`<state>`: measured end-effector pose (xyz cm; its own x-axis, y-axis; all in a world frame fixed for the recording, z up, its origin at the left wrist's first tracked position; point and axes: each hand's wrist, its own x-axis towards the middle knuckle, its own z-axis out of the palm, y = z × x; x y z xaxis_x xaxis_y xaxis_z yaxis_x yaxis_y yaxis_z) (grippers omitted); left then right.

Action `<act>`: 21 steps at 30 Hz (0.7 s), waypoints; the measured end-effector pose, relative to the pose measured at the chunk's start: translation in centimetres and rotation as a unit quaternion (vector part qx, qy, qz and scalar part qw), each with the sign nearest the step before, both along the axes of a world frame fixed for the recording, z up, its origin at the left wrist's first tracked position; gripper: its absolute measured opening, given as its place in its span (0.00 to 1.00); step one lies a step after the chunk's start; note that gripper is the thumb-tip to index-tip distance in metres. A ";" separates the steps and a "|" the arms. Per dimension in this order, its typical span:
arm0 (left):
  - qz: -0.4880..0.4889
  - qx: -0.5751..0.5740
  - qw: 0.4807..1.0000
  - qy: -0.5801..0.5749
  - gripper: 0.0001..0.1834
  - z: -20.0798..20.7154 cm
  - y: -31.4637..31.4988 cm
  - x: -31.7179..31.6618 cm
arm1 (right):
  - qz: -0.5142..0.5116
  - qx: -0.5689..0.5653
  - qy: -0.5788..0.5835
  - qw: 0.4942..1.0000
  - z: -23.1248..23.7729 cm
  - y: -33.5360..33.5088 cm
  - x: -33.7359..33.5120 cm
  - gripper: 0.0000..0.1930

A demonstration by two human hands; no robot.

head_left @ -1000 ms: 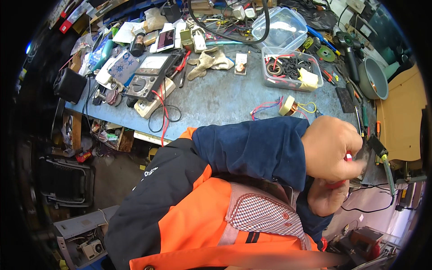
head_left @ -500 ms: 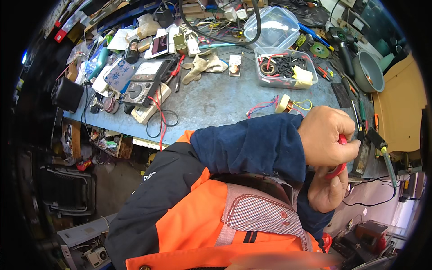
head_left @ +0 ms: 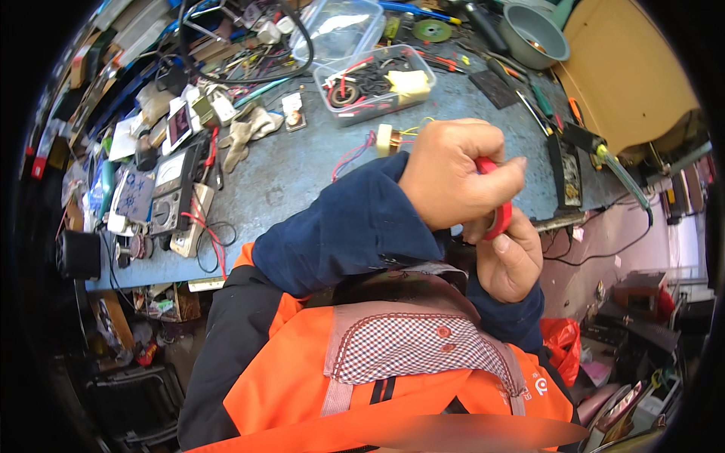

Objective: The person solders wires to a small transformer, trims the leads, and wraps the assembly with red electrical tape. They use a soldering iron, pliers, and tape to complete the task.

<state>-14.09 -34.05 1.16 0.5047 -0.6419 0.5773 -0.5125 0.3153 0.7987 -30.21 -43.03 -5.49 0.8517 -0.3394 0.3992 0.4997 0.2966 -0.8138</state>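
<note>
Both hands pinching red tape roll, between fingertips

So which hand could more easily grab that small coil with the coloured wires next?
Probably the left. The left hand is over the workbench, right beside the small coil; the right hand sits lower, past the bench edge. Both currently pinch the red tape roll.

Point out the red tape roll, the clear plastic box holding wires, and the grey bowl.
red tape roll (head_left: pixel 500 219): head view, on its lower outer curve between the hands.
clear plastic box (head_left: pixel 343 113): head view, on its front wall.
grey bowl (head_left: pixel 519 34): head view, on its left wall.
</note>
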 end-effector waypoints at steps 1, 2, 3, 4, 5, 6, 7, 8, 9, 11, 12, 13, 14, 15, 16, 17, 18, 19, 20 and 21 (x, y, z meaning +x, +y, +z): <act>-0.011 0.017 1.000 0.013 0.17 0.0 0.0 -0.1 | 0.011 0.008 -0.023 1.000 -0.2 -0.1 0.0 0.26; -0.012 0.015 1.000 -0.004 0.16 0.0 0.0 -0.2 | 0.020 0.021 -0.016 0.999 -0.4 -0.3 -0.1 0.25; -0.013 0.011 1.000 -0.022 0.16 0.0 0.0 -0.2 | 0.029 0.035 -0.009 0.999 -0.6 -0.4 -0.3 0.25; -0.014 0.008 0.999 -0.039 0.16 -0.1 -0.1 -0.3 | 0.038 0.048 -0.002 0.998 -0.6 -0.5 -0.5 0.24; -0.015 0.013 1.000 -0.012 0.16 0.0 -0.1 -0.3 | 0.037 0.038 0.002 0.999 -0.5 -0.6 -0.5 0.24; -0.016 0.019 1.000 0.016 0.16 0.2 -0.2 -0.4 | 0.036 0.028 0.005 0.999 -0.4 -0.6 -0.6 0.23; -0.018 0.026 0.999 0.043 0.16 0.3 -0.3 -0.5 | 0.035 0.018 0.009 0.999 -0.3 -0.7 -0.7 0.23; -0.019 0.028 0.998 0.043 0.15 0.2 -0.2 -0.5 | 0.048 0.027 0.015 0.998 -0.1 -0.6 -0.7 0.23; -0.015 0.026 0.999 0.035 0.15 0.1 -0.2 -0.5 | 0.046 0.020 0.017 0.999 0.0 -0.7 -0.7 0.23; -0.007 0.023 1.000 0.018 0.15 0.0 -0.4 -0.4 | 0.044 0.007 0.019 0.999 0.2 -0.7 -0.7 0.23; -0.009 0.025 0.999 0.027 0.15 -0.1 -0.5 -0.5 | 0.043 0.020 0.026 0.999 0.3 -0.7 -0.7 0.23; -0.004 0.026 1.000 0.016 0.15 -0.1 -0.5 -0.6 | 0.048 0.030 0.026 0.998 0.3 -0.8 -0.8 0.23; 0.001 0.027 1.000 0.006 0.15 -0.1 -0.5 -0.6 | 0.053 0.040 0.027 0.997 0.2 -0.9 -0.8 0.23; 0.005 0.028 1.000 -0.004 0.15 -0.1 -0.5 -0.7 | 0.058 0.051 0.028 0.997 0.1 -1.0 -0.9 0.23; 0.005 0.030 1.000 0.002 0.16 -0.2 -0.6 -0.6 | 0.059 0.070 0.034 0.995 0.1 -1.1 -0.9 0.24; 0.003 0.033 0.999 0.010 0.16 -0.4 -0.6 -0.7 | 0.047 0.070 0.049 0.995 0.2 -0.9 -1.0 0.24; 0.000 0.037 0.999 0.018 0.16 -0.7 -0.6 -0.6 | 0.035 0.071 0.063 0.995 0.4 -0.8 -1.0 0.24; -0.002 0.041 0.999 0.026 0.17 -0.9 -0.8 -0.6 | 0.024 0.072 0.078 0.994 0.6 -0.8 -0.9 0.24; -0.027 0.035 0.996 0.084 0.18 -1.3 -0.9 -0.8 | 0.021 0.070 0.082 0.994 0.5 -0.9 -0.8 0.23; -0.072 0.036 0.981 0.178 0.19 -0.6 -0.7 -1.5 | 0.035 0.088 0.094 0.991 0.6 -1.1 -0.7 0.22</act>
